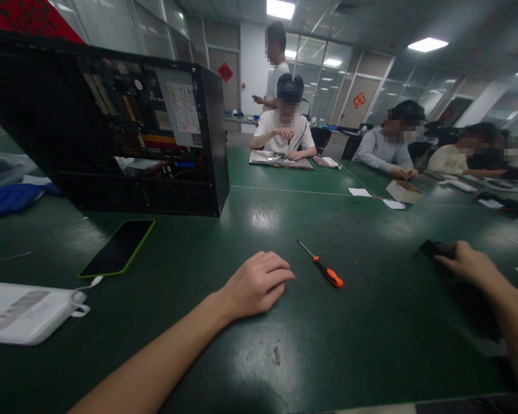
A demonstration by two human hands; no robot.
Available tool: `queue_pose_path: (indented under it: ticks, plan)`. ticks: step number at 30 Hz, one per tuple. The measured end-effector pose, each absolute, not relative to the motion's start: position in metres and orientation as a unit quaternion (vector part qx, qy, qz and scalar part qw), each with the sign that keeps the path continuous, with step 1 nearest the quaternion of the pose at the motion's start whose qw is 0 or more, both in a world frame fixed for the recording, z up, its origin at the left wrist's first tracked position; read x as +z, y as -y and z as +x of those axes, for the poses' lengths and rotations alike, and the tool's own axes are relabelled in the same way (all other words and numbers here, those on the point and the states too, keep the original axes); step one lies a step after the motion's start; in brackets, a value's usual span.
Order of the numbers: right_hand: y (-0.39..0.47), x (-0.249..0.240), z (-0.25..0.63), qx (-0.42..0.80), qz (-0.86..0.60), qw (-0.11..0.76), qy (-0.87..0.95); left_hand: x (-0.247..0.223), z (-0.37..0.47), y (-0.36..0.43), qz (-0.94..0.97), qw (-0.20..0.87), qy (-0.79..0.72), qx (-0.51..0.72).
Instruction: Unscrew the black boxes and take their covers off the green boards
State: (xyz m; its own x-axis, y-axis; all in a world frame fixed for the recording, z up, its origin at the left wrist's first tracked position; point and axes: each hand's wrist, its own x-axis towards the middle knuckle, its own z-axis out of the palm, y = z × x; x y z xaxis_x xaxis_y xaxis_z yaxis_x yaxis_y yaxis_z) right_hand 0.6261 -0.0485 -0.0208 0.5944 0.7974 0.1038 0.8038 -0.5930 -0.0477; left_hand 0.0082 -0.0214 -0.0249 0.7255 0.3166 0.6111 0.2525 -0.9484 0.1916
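Note:
My left hand [261, 284] rests palm down on the green table, its fingers loosely bent and slightly spread. No object shows in it, though the palm is hidden. Just right of it lies a screwdriver [328, 272] with an orange and black handle, its shaft pointing away to the left. Far to the right, my right hand [466, 260] is closed on a small dark object [434, 248], whose kind I cannot make out. Under that forearm is a blurred dark patch.
An opened black computer case [218, 144] stands at the left, its inner boards showing. Before it lie a phone [118, 247] with a green edge and a white power bank [30, 313] with a cable. Blue gloves [12, 198] lie far left. Several people sit across the table.

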Motion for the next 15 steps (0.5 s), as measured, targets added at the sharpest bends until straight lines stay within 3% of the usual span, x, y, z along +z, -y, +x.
queue_pose_path:
  ticks: [5,9,12,15]
  plan:
    - [0.049,-0.012,0.596,-0.088,-0.861,0.086,0.493,-0.026,0.008,0.021,0.92,0.064,-0.158,0.352]
    - [0.046,0.014,0.521,-0.101,-0.791,0.144,0.586,-0.026,0.01,0.022,0.896,0.11,-0.184,0.389]
    - [0.051,0.036,0.425,-0.011,-0.625,0.231,0.746,-0.025,0.012,0.025,0.865,0.143,-0.221,0.428]
    - [0.056,0.039,0.328,0.087,-0.486,0.226,0.84,-0.024,0.012,0.027,0.852,0.161,-0.251,0.431]
